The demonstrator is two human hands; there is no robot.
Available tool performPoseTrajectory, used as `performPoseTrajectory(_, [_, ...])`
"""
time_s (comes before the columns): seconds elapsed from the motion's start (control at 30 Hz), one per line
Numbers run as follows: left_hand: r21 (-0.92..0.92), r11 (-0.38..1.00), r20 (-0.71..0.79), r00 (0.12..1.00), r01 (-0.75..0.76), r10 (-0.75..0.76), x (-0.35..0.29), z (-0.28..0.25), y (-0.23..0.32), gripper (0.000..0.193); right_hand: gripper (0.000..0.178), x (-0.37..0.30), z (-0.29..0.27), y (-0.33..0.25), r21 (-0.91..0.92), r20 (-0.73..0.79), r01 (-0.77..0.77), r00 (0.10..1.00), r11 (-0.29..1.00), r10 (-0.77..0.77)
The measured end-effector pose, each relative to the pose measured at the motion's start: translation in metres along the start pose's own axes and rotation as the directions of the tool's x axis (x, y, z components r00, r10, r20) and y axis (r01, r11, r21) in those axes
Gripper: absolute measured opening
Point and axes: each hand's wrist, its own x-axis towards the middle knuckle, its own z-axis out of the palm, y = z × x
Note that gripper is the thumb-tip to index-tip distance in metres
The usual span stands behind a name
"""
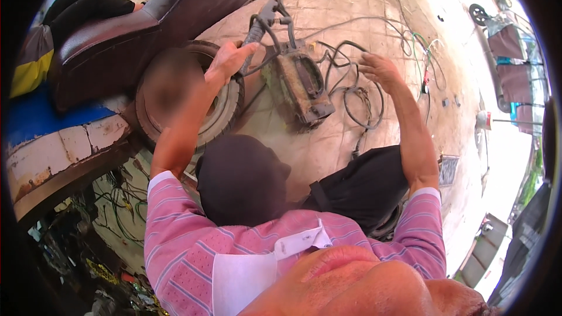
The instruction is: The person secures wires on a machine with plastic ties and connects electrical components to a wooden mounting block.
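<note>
My left hand [229, 61] is closed round the lower part of a dark ribbed handle [256, 30], beside the wheel. The handle slants up to a grimy black head with a bent tube; its exact kind I cannot make out. Just right of it stands a dirty, rusty box-shaped metal device [303, 85] with an open frame on top. My right hand [379, 71] is raised over the black cables [345, 58], its fingers apart and holding nothing. Under my left forearm lies a wheel with a tyre [234, 102], partly blurred and partly covered by the arm.
A dark brown padded seat [117, 32] stands at the far left, with another person's dark-clothed leg [88, 9] on it. Loose cables trail over the tiled floor [351, 11]. Tangled wires [120, 199] lie at the lower left. My knees [243, 178] are close to the device.
</note>
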Motion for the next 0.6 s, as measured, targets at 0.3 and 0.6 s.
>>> performPoseTrajectory(0.3, [0.649,0.706,0.119,0.955,-0.282,0.272,-0.095,0.034,0.027,0.045,0.058,-0.071,0.163,-0.043,-0.561,0.337,0.7,0.681,0.442,-0.651])
performPoseTrajectory(0.6, [0.581,0.792,0.169,0.98,-0.185,0.105,-0.115,0.041,-0.008,0.047,0.053,-0.054,0.179,-0.018,-0.646,0.253,0.527,0.83,0.552,-0.497])
